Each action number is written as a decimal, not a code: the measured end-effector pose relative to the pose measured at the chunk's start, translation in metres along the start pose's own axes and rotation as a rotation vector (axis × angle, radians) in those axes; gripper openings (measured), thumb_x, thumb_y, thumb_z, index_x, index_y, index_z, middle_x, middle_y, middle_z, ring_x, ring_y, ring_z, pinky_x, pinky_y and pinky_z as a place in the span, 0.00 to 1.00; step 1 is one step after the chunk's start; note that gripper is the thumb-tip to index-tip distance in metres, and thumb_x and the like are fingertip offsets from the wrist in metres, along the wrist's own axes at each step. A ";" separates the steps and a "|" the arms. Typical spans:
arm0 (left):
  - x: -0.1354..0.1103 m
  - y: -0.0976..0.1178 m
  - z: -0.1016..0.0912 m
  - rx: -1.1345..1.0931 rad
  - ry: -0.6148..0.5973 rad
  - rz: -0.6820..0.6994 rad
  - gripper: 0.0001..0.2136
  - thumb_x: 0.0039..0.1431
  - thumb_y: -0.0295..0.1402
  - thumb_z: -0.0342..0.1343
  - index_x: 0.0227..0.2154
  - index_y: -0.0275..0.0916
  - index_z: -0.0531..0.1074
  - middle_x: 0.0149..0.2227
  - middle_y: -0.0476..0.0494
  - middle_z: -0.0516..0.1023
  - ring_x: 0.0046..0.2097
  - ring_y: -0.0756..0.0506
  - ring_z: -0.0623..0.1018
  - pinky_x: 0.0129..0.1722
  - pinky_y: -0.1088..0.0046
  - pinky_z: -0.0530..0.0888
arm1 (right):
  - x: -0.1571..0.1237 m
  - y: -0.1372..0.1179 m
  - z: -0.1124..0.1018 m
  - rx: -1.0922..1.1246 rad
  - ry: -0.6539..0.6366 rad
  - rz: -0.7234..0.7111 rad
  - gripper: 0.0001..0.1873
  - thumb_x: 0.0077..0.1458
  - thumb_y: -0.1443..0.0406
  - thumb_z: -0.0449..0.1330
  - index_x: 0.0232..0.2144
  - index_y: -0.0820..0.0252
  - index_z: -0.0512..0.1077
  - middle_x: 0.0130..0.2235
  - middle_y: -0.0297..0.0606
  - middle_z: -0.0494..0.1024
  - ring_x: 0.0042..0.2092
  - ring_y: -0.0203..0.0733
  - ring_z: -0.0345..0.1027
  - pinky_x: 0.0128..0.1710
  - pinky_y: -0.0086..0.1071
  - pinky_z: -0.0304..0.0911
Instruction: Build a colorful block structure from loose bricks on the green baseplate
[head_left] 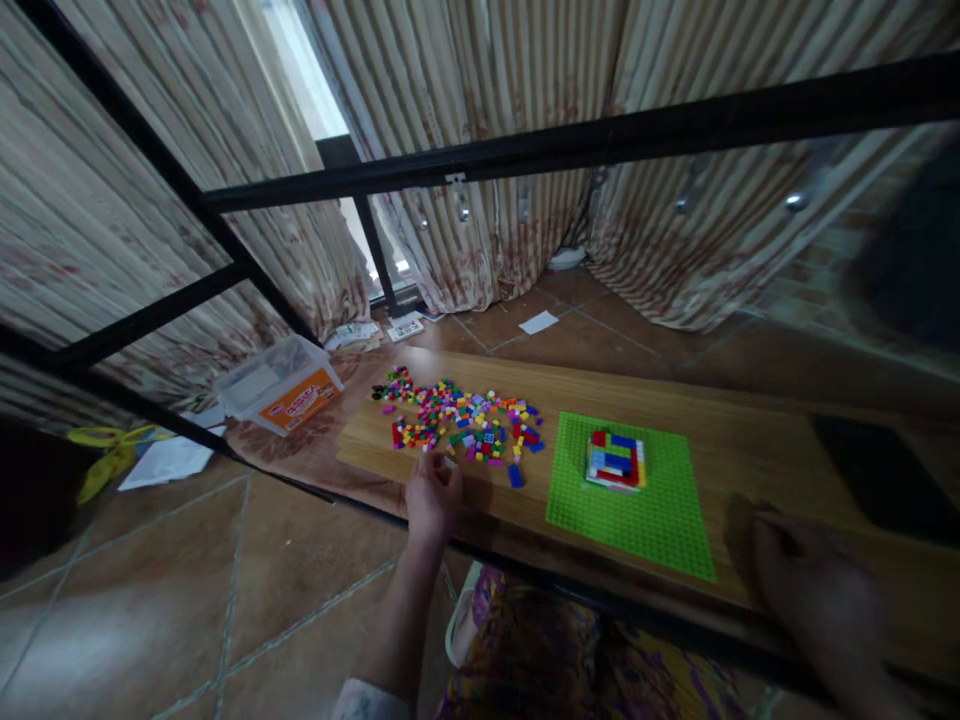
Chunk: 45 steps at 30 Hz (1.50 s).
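My left hand [433,492] is closed in a pinch at the near edge of the brick pile; a small pale spot shows at its fingertips, too small to name. Just beyond it lie many loose toy bricks [457,410] in mixed colours, with a blue brick [515,476] apart on the near side. A green baseplate [577,505] lies to the right, bearing a small square stack of bricks [616,460] in red, blue, white, yellow and green. Right of the baseplate, my right hand [810,580] rests loosely curled and slightly blurred, with nothing visible in its fingers.
The wooden board [735,470] carries a dark flat panel [889,475] at its right end. A clear plastic box [281,385] with an orange label stands at the left. A black metal frame bar [525,160] crosses behind, before striped curtains [480,80]. Papers lie on the tiled floor [300,570].
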<state>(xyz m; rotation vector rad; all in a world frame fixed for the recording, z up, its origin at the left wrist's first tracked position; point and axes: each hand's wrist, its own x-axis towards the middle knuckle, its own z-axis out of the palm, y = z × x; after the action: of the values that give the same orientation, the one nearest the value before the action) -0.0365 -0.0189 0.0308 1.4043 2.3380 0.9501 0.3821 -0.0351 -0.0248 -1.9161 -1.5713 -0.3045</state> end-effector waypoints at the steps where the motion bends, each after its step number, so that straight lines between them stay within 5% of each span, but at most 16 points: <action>1: -0.006 0.004 0.001 -0.055 -0.025 0.033 0.11 0.55 0.31 0.55 0.42 0.38 0.71 0.36 0.45 0.75 0.36 0.46 0.76 0.39 0.70 0.72 | 0.000 -0.002 0.000 -0.021 0.003 -0.005 0.17 0.55 0.55 0.51 0.32 0.58 0.76 0.32 0.46 0.77 0.27 0.50 0.68 0.25 0.38 0.57; 11: -0.067 0.067 0.032 -0.408 -0.304 0.332 0.09 0.58 0.32 0.54 0.42 0.42 0.73 0.39 0.43 0.75 0.39 0.46 0.76 0.42 0.70 0.72 | 0.000 -0.008 -0.001 -0.011 -0.032 0.039 0.17 0.56 0.58 0.51 0.34 0.62 0.76 0.35 0.46 0.78 0.29 0.44 0.68 0.28 0.35 0.58; 24: -0.071 0.123 0.081 -0.173 -0.159 0.594 0.12 0.59 0.38 0.54 0.44 0.43 0.73 0.41 0.40 0.76 0.46 0.39 0.72 0.51 0.58 0.63 | 0.001 -0.013 -0.003 0.016 -0.013 0.080 0.17 0.57 0.57 0.51 0.34 0.61 0.76 0.36 0.44 0.78 0.30 0.42 0.69 0.29 0.32 0.59; 33: -0.073 0.129 0.092 -0.124 -0.145 0.630 0.10 0.59 0.39 0.55 0.42 0.45 0.75 0.44 0.41 0.77 0.48 0.39 0.71 0.58 0.53 0.55 | 0.002 -0.015 -0.005 0.014 -0.030 0.089 0.17 0.57 0.57 0.51 0.33 0.61 0.77 0.33 0.42 0.77 0.31 0.41 0.68 0.29 0.31 0.58; 45: -0.051 0.116 0.099 -0.218 -0.146 0.781 0.06 0.60 0.36 0.56 0.34 0.45 0.77 0.38 0.47 0.79 0.44 0.45 0.73 0.53 0.61 0.61 | 0.002 -0.012 -0.003 0.009 -0.030 0.081 0.17 0.57 0.57 0.51 0.33 0.61 0.76 0.35 0.43 0.78 0.31 0.42 0.69 0.29 0.32 0.58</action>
<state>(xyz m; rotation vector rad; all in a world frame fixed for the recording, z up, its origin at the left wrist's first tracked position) 0.1203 0.0144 0.0251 2.2359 1.5055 1.1757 0.3718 -0.0343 -0.0178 -1.9800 -1.5066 -0.2341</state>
